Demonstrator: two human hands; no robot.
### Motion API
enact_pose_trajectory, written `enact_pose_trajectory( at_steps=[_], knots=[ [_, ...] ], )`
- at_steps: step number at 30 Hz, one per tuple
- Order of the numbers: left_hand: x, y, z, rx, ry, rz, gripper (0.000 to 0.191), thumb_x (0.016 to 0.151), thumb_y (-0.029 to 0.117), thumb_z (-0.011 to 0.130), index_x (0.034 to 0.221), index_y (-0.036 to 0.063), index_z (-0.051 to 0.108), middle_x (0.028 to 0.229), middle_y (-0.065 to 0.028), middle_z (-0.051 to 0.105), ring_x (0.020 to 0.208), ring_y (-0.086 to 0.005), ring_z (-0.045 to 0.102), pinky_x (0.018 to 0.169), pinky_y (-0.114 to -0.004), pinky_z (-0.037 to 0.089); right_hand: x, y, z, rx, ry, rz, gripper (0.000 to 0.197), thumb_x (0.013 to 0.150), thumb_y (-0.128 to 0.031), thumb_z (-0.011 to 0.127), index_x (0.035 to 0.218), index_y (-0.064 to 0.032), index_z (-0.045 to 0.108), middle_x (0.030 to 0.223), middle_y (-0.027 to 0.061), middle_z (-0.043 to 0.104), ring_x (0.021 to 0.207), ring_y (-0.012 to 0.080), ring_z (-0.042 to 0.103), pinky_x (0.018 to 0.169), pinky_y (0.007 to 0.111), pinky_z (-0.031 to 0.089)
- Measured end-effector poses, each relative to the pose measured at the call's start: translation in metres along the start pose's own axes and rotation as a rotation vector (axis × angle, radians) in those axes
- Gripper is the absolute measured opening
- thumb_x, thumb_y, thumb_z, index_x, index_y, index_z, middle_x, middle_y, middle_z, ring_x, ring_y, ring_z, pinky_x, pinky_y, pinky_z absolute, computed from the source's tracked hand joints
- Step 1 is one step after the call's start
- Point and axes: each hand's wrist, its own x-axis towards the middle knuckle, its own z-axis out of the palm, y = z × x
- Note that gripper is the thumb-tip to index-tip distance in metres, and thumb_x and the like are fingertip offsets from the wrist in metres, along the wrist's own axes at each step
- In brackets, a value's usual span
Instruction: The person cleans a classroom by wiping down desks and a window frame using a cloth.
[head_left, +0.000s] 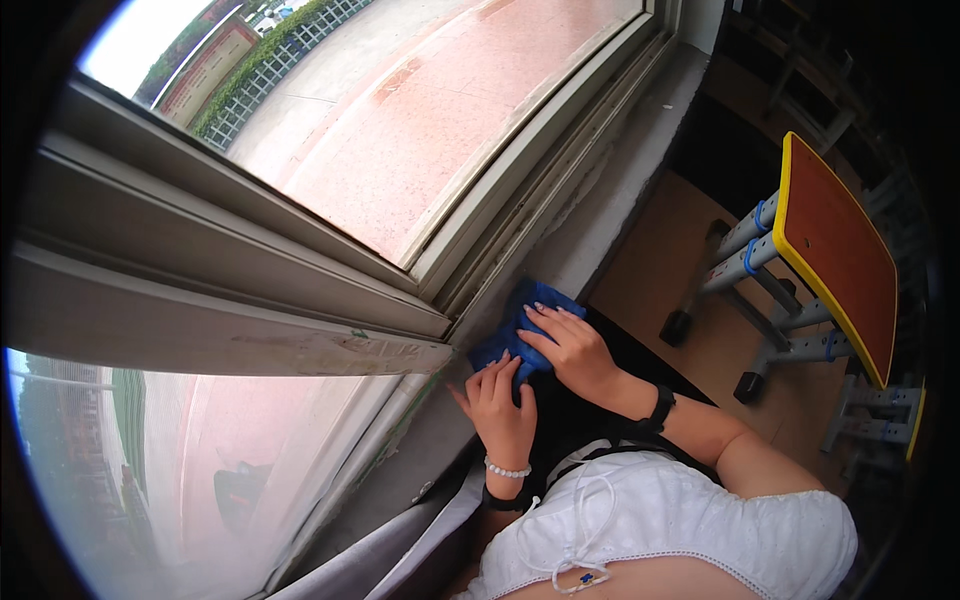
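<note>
A crumpled blue cloth (536, 330) lies on the grey window sill (600, 217), just inside the corner of the window frame. My right hand (581, 356), with a black band at the wrist, holds the cloth from above, fingers spread over it. Beside it, my left hand (499, 409) has its fingertips on the cloth's near edge, pinching it against the sill; a pale bead bracelet and a black band circle that wrist. Worn window tracks (547, 172) run along the sill beyond the cloth.
A wide window post (225, 315) meets the sill left of the hands, with panes on both sides. Grey-white curtain fabric (427, 544) hangs below the sill. To the right stands a chair or stool with an orange, yellow-edged board (840, 247) and grey metal legs.
</note>
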Motion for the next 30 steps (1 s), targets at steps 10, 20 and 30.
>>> enact_pose_trajectory(
  at_steps=[10,20,30],
  knots=[
    [-0.014,-0.017,-0.038,-0.017,0.221,0.068,0.048,0.072,-0.001,0.055,0.118,0.0086,0.062,0.109,-0.0062,0.064,0.106,-0.0258,0.058,0.113,-0.055,0.018,0.005,-0.064,0.023,0.218,0.07,-0.107,0.021,0.075,-0.012,0.063,0.093,-0.001,0.065,0.107,0.0156,0.066,0.1,0.0281,0.066,0.085,0.034,0.054],
    [-0.008,0.122,-0.026,-0.495,0.139,0.65,0.031,0.07,-0.005,0.058,0.098,0.0039,0.064,0.094,-0.0092,0.062,0.094,-0.0286,0.057,0.091,-0.04,0.043,-0.069,-0.064,-0.148,-0.147,0.47,0.361,0.031,0.08,-0.004,0.065,0.11,-0.0021,0.055,0.098,0.0138,0.068,0.09,0.03,0.068,0.076,0.036,0.057],
    [-0.059,0.311,-0.016,-0.926,0.476,1.189,0.014,0.076,0.003,0.061,0.086,0.0106,0.067,0.104,-0.0058,0.064,0.098,-0.0233,0.062,0.095,-0.044,0.044,-0.178,-0.081,-0.303,-0.792,0.849,0.337,0.047,0.081,0.008,0.055,0.125,-0.0049,0.061,0.13,0.012,0.057,0.116,0.0291,0.057,0.097,0.038,0.048]
  ],
)
